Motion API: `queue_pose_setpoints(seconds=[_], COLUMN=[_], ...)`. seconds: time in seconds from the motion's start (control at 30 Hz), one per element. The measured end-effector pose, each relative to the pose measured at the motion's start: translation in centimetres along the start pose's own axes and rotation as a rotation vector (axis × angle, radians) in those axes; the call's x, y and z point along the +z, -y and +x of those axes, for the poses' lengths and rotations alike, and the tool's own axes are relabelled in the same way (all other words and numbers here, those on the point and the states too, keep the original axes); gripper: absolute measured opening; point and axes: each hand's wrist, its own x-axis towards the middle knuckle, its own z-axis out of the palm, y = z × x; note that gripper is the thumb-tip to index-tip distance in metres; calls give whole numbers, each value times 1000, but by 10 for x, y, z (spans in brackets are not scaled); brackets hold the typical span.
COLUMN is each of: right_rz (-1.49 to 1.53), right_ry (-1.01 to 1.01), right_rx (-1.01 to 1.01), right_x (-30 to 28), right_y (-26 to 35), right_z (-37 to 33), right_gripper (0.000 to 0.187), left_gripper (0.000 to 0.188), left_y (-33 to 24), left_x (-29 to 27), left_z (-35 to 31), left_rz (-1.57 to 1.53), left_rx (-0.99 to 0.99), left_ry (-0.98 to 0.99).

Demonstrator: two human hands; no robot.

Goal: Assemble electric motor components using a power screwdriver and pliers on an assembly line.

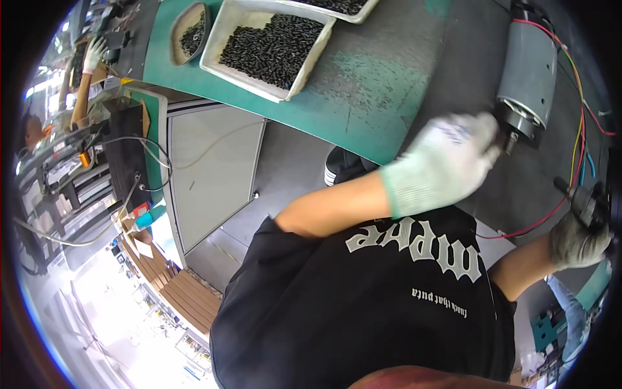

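Note:
A grey cylindrical motor point(528, 71) lies on the dark work surface at the far right, with its shaft end point(512, 137) toward me. My left hand point(447, 159), in a white knitted glove with a green cuff, reaches to that end. Its fingers are curled close beside the shaft and slightly blurred; what they pinch, if anything, is hidden. At the right edge my right hand point(580, 241), in a greyish glove, is closed around a dark object with a short protruding knob point(562, 185). I cannot tell its exact kind.
Red, yellow and blue wires point(575, 129) run beside the motor. A white tray point(210, 55) of small black parts and a smaller dish point(176, 39) stand on the green bench mat point(376, 84). A grey cabinet point(214, 162) is below. Another person's gloved hand point(95, 53) shows far left.

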Motion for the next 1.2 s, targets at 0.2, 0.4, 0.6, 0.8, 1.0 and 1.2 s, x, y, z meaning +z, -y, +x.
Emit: queue_pose_setpoints(seconds=[0.2, 0.4, 0.6, 0.8, 1.0, 1.2], right_rz=[-53, -516, -130, -101, -57, -108], right_ry=[-83, -118, -117, -143, -150, -133], right_rx=[139, -25, 139, 137, 168, 156], right_x=[-98, -63, -24, -4, 1, 1], right_y=[2, -1, 15, 18, 15, 19], right_z=[-15, -12, -20, -18, -12, -16], right_gripper=[37, 35, 30, 35, 35, 35], left_gripper=[23, 25, 23, 18, 16, 26], left_y=[116, 188, 192, 202, 198, 182], left_x=[-223, -230, -226, -231, -230, -240], left_z=[4, 18, -3, -5, 6, 3], left_rz=[1034, 1099, 1056, 1190, 1242, 1086], left_rx=[-420, -402, -311, -91, -110, -237], left_ry=[-391, -246, -287, -244, -142, -63])
